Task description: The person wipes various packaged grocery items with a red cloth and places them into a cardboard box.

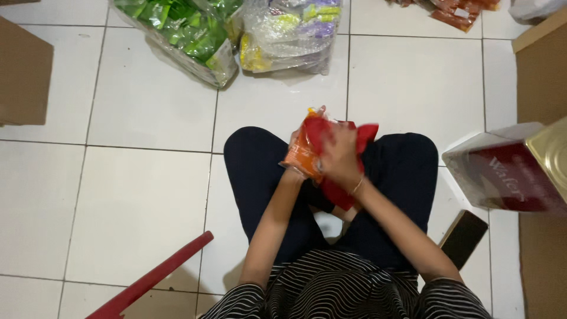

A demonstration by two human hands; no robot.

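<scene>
I sit cross-legged on a white tiled floor. Both hands meet above my knees. My left hand [295,155] is mostly hidden behind an orange snack packet [304,152] that it grips from below. My right hand [339,156] closes over the top of a red plastic bag [336,192], which drapes down between my arms and wraps around the orange packet. The packet appears partly inside the red bag. A thin bracelet circles my right wrist.
Clear sacks of green packets [189,32] and yellow-purple packets [289,29] lie ahead. Cardboard boxes stand at left [23,74] and right [540,65]. A red-and-gold tin [514,171] sits at right, a dark phone [463,236] beside my knee, a red bar [153,277] lower left.
</scene>
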